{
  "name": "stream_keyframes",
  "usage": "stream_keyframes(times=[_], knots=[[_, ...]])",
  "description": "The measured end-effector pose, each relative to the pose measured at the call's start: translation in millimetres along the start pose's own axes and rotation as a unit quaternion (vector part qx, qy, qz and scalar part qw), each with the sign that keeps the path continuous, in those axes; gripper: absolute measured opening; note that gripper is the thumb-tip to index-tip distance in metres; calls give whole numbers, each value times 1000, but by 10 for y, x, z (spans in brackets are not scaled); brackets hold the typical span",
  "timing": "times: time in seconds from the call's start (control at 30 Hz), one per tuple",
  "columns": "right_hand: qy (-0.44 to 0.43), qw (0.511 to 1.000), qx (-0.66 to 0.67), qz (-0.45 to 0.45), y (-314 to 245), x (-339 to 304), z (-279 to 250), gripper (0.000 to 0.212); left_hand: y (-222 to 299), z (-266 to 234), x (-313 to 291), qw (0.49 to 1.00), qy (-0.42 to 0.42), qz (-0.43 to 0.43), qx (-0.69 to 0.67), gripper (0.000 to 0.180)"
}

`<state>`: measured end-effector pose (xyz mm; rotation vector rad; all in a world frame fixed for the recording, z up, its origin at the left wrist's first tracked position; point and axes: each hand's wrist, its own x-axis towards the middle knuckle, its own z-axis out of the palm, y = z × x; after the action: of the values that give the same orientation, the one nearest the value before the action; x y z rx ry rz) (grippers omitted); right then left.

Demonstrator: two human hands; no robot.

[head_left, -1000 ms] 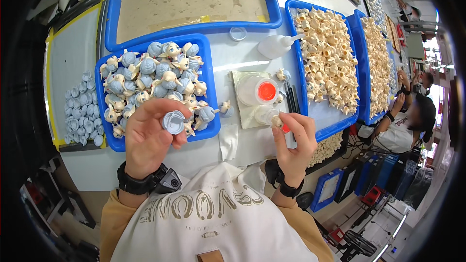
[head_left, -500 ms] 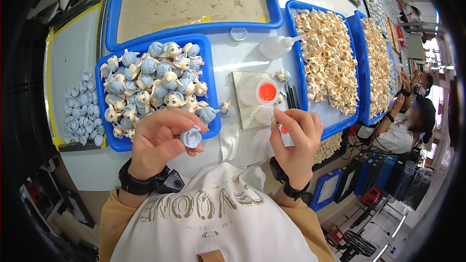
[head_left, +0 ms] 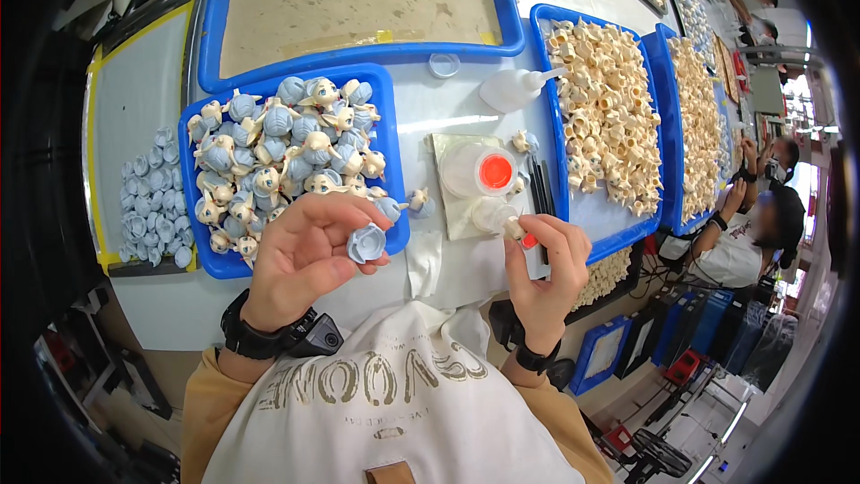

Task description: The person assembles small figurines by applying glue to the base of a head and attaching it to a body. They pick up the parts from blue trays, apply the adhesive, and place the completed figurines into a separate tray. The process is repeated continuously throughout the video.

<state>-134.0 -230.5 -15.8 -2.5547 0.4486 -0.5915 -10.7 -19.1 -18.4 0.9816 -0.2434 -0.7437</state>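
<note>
My left hand (head_left: 309, 255) is closed around the edge of a light blue, hollow doll hair piece (head_left: 366, 243), its hollow side turned up. Thumb and forefinger of my right hand (head_left: 548, 269) pinch a small pale object (head_left: 514, 229) whose kind is too small to make out. That hand is beside a small clear bottle (head_left: 488, 214), which stands on a pale square board (head_left: 448, 212). A larger translucent jar with a red-orange top (head_left: 495, 171) sits just behind the bottle. Part of another red top (head_left: 529, 240) shows behind my right fingers.
A blue tray (head_left: 394, 170) of doll heads stands at left; loose hair pieces (head_left: 154, 202) lie beyond it. To the right are blue trays (head_left: 563, 170) of cream parts, dark sticks (head_left: 541, 202) and a white squeeze bottle (head_left: 509, 90). Co-workers (head_left: 730, 242) sit far right.
My left hand has shifted slightly right and tilted the hair piece so its hollow shows more. My right hand has moved slightly down, and the small pale object shows more clearly in its pinch.
</note>
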Motion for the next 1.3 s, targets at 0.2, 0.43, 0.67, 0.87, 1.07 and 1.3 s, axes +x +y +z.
stream_keyframes(times=[0.2,0.43,0.67,0.87,1.07,1.3], knots=[[15,1000,11,9,26,-46,17,28,-38,-32,-2,1000,-28,-8,-5,30],[86,976,202,-2,-123,-55,-8,33,28,-16,-8,996,-33,-79,-18,32],[-37,949,274,-153,-555,143,48,38,-10,-8,-36,990,-66,-119,-32,30],[-91,960,220,-148,-579,177,87,36,-22,-14,-53,992,-84,-91,-37,31],[-118,953,207,-185,-574,203,103,40,-30,-46,-86,989,-90,-111,-45,26],[-101,956,153,-228,-589,191,166,37,41,-55,-81,974,-150,-167,-16,16]])
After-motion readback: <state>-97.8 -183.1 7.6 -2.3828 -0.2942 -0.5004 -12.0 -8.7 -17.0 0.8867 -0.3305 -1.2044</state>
